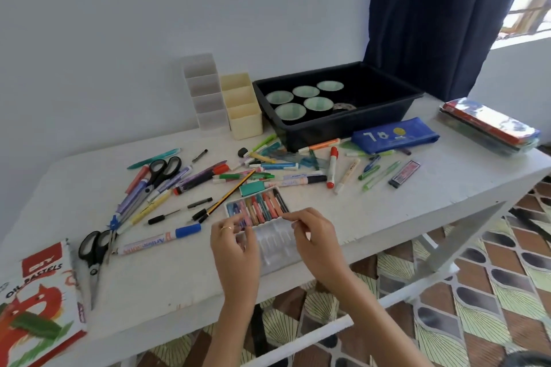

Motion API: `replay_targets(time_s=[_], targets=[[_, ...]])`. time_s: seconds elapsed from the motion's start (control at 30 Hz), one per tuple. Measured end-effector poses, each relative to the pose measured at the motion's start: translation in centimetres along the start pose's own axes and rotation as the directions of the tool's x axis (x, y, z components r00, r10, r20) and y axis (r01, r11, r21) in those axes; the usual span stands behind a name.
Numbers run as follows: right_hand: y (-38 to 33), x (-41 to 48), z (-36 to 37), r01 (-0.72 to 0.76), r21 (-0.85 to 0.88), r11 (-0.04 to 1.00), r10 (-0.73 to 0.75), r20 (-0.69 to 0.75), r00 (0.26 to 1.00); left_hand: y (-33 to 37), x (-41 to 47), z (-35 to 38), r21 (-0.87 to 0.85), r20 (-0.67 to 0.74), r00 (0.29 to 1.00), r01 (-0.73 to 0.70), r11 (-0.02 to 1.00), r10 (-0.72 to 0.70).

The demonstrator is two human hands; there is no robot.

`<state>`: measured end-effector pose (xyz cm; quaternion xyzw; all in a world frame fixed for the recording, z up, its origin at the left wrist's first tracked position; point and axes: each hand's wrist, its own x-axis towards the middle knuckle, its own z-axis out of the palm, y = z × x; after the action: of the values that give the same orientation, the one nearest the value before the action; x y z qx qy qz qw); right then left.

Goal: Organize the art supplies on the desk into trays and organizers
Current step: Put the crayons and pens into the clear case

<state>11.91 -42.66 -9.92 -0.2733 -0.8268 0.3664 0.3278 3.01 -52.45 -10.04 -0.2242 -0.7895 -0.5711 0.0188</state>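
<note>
Both hands work at the front edge of the white desk (387,217), with the forearms coming up from below and the wrists bent slightly inward toward each other. The left hand (235,238), with a ring on one finger, has its fingers curled. Thumb and fingertips are pinched narrowly on an oil pastel stick (244,221) over the left side of the pastel tray (275,246). The picture is blurred here, so I cannot tell more about the grip. The right hand (314,232) has its fingers curled too, and thumb and forefinger are closed on the right rim of the tray.

The tray lies between the hands. Its far half is filled with coloured pastels (261,205), and the near slots are bare.

Markers, pens and two pairs of scissors (94,250) lie scattered behind the tray and to its left. At the back stand a beige organizer (243,112) and a black bin (343,124). The oil pastels box (38,292) lies at the left front corner.
</note>
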Motion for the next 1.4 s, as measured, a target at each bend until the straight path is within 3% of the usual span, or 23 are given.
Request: replay_targets(time_s=[0.3,0.53,0.63,0.73,0.87,1.03,1.17,1.4], targets=[[6.0,3.0,-6.7,-0.198,0.008,0.98,0.198,-0.079,0.977,4.2,0.5,9.2,0.019,0.209,0.968,-0.148,0.989,0.141],[11.4,8.4,-12.6,-0.194,-0.195,0.961,0.173,-0.121,0.977,7.6,1.5,17.8,0.045,0.37,0.912,-0.206,0.978,0.175],[13.2,11.1,-14.5,-0.142,-0.351,0.925,0.122,-0.078,0.989,8.5,2.0,21.0,0.114,0.444,0.871,-0.287,0.951,0.209],[14.7,13.7,-15.9,-0.045,-0.468,0.883,0.091,0.075,0.993,9.4,2.6,23.5,0.186,0.503,0.833,-0.363,0.913,0.228],[15.7,16.4,-16.7,0.145,-0.533,0.834,0.026,0.301,0.953,9.8,3.2,25.4,0.308,0.543,0.824,-0.375,0.874,0.162],[15.7,17.1,-16.6,0.313,-0.622,0.718,-0.042,0.411,0.911,9.9,3.1,25.6,0.418,0.565,0.814,-0.423,0.804,0.135],[15.5,17.1,-16.6,0.358,-0.655,0.665,-0.022,0.462,0.887,9.5,2.8,25.0,0.438,0.606,0.781,-0.484,0.757,0.149],[15.1,16.0,-15.9,0.289,-0.663,0.691,-0.021,0.381,0.924,8.5,2.0,22.2,0.434,0.491,0.861,-0.374,0.82,0.133]])
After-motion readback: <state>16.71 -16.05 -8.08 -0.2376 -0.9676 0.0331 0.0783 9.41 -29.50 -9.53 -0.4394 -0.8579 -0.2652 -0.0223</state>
